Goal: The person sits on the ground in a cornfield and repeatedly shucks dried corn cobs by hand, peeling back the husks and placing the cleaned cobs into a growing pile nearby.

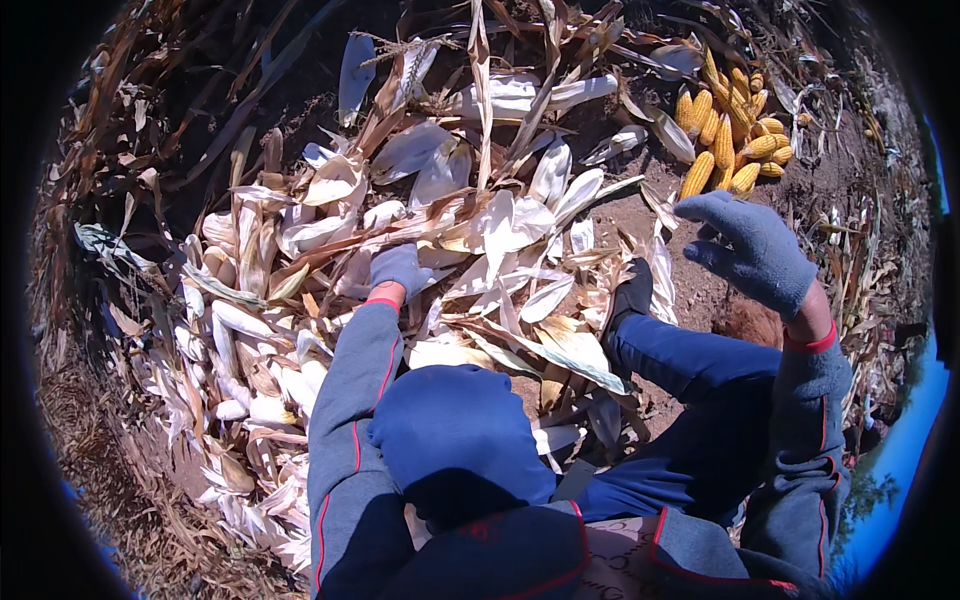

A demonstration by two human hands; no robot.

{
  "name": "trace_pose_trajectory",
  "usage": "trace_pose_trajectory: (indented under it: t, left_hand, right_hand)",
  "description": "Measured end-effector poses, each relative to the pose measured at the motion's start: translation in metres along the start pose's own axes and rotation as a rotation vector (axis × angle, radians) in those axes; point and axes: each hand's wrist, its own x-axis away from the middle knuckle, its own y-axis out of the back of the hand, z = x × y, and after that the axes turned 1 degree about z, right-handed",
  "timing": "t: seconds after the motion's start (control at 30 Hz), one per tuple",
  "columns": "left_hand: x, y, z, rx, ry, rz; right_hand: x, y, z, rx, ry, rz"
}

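Observation:
My left hand (pixel 400 268), in a grey knit glove, reaches into a heap of corn ears in pale dry husks (pixel 255 330); its fingers are partly hidden among the leaves, so its grip cannot be seen. Raised at the right, my right hand (pixel 742 244) wears a matching glove, its thumb and fingers apart and nothing between them. Just beyond it lies a pile of husked yellow corn cobs (pixel 724 146) on bare soil. Loose pale husks (pixel 510 225) are spread between the two hands.
My bent knees in blue trousers (pixel 465 427) are close below the hands, with a dark shoe (pixel 634 289) among the husks. Dry corn stalks (pixel 480 82) lie across the far side. A reddish-brown furry-looking thing (pixel 748 322) is partly hidden beside my right forearm.

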Motion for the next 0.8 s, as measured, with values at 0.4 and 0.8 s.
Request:
trace_pose_trajectory:
  t: [0.4,0.8]
  left_hand:
    - [-0.006,-0.008,-0.015,-0.042,0.073,0.152]
    - [0.065,-0.002,0.014,0.233,0.153,-0.332]
  right_hand:
    - [0.001,0.001,-0.005,0.025,-0.035,0.067]
    - [0.012,0.002,0.005,0.095,0.009,0.039]
